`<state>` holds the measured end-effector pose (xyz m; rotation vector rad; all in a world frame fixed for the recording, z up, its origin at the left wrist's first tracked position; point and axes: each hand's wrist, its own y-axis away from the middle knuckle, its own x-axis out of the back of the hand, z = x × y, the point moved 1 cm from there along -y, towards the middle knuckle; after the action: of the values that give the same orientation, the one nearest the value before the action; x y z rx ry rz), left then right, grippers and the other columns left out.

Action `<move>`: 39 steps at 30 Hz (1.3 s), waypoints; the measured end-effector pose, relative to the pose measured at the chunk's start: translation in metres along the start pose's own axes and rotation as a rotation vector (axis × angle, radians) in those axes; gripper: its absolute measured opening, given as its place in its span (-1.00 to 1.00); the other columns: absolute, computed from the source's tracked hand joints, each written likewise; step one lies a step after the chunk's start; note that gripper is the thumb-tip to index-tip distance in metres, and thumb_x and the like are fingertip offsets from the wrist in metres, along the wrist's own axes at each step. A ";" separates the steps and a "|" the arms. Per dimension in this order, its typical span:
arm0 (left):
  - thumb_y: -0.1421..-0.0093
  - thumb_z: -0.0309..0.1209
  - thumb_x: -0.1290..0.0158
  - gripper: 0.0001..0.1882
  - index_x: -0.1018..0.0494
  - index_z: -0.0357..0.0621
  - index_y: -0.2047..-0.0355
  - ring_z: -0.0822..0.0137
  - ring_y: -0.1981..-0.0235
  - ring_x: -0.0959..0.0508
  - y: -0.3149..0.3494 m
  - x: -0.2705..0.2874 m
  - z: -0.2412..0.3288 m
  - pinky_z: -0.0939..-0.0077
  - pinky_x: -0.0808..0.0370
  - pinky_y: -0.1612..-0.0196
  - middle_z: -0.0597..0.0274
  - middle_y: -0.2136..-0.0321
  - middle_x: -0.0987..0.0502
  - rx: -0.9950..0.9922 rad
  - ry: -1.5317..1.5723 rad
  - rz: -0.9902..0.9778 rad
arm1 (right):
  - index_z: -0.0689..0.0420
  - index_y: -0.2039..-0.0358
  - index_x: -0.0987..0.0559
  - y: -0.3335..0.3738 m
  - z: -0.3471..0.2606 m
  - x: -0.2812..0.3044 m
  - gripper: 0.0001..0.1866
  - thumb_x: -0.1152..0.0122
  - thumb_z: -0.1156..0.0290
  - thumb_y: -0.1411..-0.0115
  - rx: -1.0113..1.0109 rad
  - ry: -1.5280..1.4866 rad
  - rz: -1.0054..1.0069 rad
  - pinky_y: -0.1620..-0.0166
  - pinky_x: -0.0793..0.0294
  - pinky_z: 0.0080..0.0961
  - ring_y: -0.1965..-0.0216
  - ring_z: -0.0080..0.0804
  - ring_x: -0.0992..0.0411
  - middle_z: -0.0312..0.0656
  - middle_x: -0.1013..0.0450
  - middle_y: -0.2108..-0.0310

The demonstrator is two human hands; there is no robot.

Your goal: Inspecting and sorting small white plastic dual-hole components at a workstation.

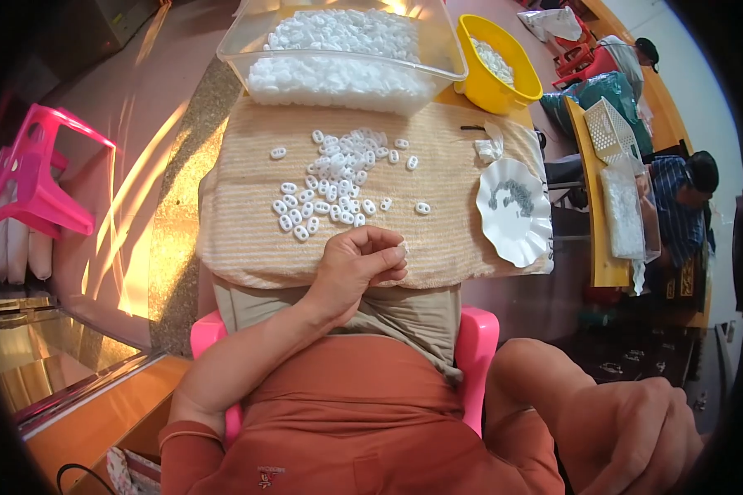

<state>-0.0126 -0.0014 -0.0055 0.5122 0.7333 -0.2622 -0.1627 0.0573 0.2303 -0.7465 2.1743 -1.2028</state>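
While left hand (355, 268) curls near | pieces (336, 168) — white, oval, two-dotted

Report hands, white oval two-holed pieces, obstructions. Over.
Left hand at near edge of beige striped cloth, fingers pinched, contents unclear. Right hand off to the right, grip unclear. White oval pieces scattered on cloth; nothing seen between them and left hand.

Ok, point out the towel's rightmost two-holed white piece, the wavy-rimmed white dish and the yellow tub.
Rightmost two-holed white piece (422, 208): head view, on its top face.
Wavy-rimmed white dish (517, 238): head view, on its bare inside.
Yellow tub (492, 97): head view, on its near outer wall.
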 end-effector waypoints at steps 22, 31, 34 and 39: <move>-0.14 -0.56 -0.11 -0.88 -0.45 -0.23 0.30 0.45 0.43 -0.54 0.001 -0.001 0.001 0.53 -0.58 0.30 0.25 0.45 -0.53 -0.008 0.022 -0.023 | 0.15 0.39 -0.50 0.016 -0.009 -0.002 -0.91 -0.08 0.42 -0.20 0.123 -0.022 0.087 0.64 -0.38 -0.65 0.70 -0.57 -0.31 -0.41 -0.50 0.31; -0.14 -0.55 -0.11 -0.85 -0.43 -0.29 0.26 0.46 0.43 -0.55 0.000 -0.001 0.000 0.62 -0.58 0.32 0.20 0.43 -0.53 -0.012 0.029 -0.020 | 0.14 0.42 -0.52 0.020 -0.004 0.003 -0.91 -0.10 0.43 -0.18 0.148 -0.025 0.134 0.64 -0.37 -0.65 0.70 -0.58 -0.30 -0.42 -0.48 0.34; -0.15 -0.57 -0.10 -0.85 -0.43 -0.29 0.26 0.45 0.42 -0.56 -0.001 -0.001 -0.001 0.60 -0.58 0.31 0.20 0.42 -0.53 -0.012 0.082 -0.032 | 0.14 0.43 -0.53 0.015 0.009 0.003 -0.91 -0.11 0.43 -0.18 0.150 -0.025 0.152 0.64 -0.36 -0.65 0.70 -0.58 -0.30 -0.42 -0.48 0.35; -0.15 -0.60 -0.08 -0.86 -0.45 -0.24 0.26 0.40 0.36 -0.59 -0.002 -0.003 0.004 0.51 -0.61 0.25 0.20 0.40 -0.55 -0.011 0.063 -0.022 | 0.20 0.35 -0.47 0.038 0.031 0.025 -0.93 -0.05 0.48 -0.19 -0.164 0.349 0.243 0.60 -0.34 -0.66 0.65 -0.55 -0.31 -0.27 -0.42 0.39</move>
<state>-0.0130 -0.0049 -0.0011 0.5039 0.8021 -0.2635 -0.1667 0.0398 0.1789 -0.3359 2.5853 -1.1022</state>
